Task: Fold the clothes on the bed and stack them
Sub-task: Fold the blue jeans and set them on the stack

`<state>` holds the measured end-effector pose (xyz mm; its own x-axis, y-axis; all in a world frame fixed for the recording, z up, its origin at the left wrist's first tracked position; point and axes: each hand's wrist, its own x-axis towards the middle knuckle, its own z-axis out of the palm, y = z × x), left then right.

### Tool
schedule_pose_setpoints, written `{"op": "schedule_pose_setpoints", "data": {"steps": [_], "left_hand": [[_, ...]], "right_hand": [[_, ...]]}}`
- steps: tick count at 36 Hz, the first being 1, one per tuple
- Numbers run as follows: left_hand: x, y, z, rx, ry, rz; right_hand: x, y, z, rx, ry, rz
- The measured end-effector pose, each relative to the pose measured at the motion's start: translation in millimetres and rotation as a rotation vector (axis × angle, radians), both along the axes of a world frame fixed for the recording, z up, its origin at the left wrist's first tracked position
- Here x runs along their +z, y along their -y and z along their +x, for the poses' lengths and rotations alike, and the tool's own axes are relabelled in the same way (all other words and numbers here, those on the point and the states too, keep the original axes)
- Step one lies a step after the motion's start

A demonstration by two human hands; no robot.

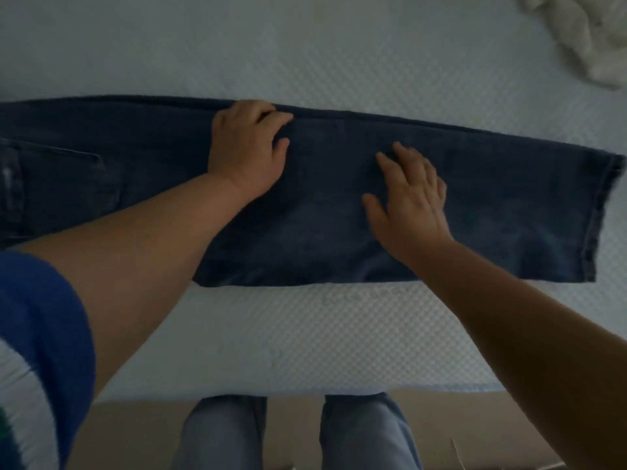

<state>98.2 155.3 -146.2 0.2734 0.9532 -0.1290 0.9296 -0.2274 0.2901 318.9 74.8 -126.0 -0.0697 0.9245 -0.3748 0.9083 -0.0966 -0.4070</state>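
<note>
A pale textured bed (305, 334) fills the view, its near edge just in front of the person's legs. On it the dark jeans (322, 232) lie flat across from left to right, the legs apparently laid one over the other; the crosswise folds and stacking remain. The right hand (410, 201) presses flat with fingers spread on the cloth; farther, the left hand (246, 147) curls over the far edge. At the far right lies a crumpled white garment (583, 32), not folded.

Both bare arms reach forward, the left hand (246, 147) lying palm down with its fingers curled under at the knuckles, the right hand (409, 201) lying flat just beside it, palm down, fingers spread and pointing away.
</note>
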Motion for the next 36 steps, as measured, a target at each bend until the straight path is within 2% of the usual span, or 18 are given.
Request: {"op": "schedule_pose_setpoints", "data": {"steps": [5,8,10,12,14,17,21,25,28,33,36], "left_hand": [[1,-30,-72,0.043,-0.176,-0.135],[5,-48,-93,0.026,-0.239,-0.219],[9,-56,-103,0.008,-0.268,-0.284],[14,-62,-110,0.008,-0.225,-0.321],[19,-63,-115,0.026,-0.104,-0.297],[19,-58,-121,0.063,0.033,-0.128],[2,-45,-122,0.153,0.027,0.087],[-13,-34,-122,0.236,0.021,0.115],[-5,-19,-124,0.219,0.094,0.169],[21,50,-138,0.096,0.261,0.080],[27,101,-153,0.020,0.261,-0.046]], "right_hand": [[-6,-44,-52,-0.033,-0.051,0.091],[-8,-64,-72,-0.070,-0.059,0.036],[-9,-72,-80,-0.041,0.003,-0.011],[-10,-78,-85,-0.009,0.070,-0.042],[-9,-83,-88,-0.024,0.111,-0.051],[-9,-86,-92,-0.104,0.095,0.000],[-13,-82,-102,-0.220,0.014,0.042],[-9,-63,-112,-0.292,-0.093,0.098],[3,-27,-124,-0.291,-0.109,0.141],[22,59,-153,-0.290,-0.125,0.104],[25,106,-170,-0.368,-0.190,-0.092]]}}
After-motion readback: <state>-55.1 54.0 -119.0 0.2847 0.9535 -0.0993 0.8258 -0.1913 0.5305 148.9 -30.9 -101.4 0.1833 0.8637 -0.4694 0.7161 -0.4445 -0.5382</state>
